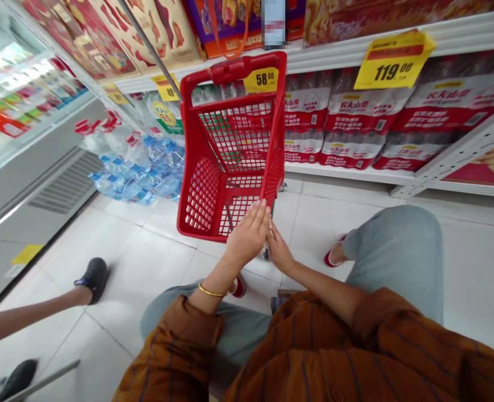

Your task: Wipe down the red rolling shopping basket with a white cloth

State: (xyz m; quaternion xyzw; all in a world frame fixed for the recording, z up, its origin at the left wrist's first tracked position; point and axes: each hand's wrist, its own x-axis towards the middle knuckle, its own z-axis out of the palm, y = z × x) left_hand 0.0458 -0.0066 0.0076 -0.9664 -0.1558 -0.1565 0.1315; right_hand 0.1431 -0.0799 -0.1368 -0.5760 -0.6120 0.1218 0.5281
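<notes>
A red plastic shopping basket [242, 181] with grid walls, a trolley type with its handle raised at the far side, stands tilted in front of me with nothing inside. My left hand [249, 231], a gold bangle on its wrist, lies over the basket's near right corner with fingers stretched out. Just to the right, my right hand [279, 250] meets it, fingers straight and pointing forward. The two hands seem to touch each other; their palms are hidden, and I cannot tell how firmly either one touches the basket.
Shelves ahead carry red-and-white packs of bottled water [353, 106] and boxes above them. Blue-wrapped water bottles [142, 170] sit on the floor at left, near a refrigerated display [41, 184]. Another person's shod foot [94, 279] is at left. My knees flank the basket's near side.
</notes>
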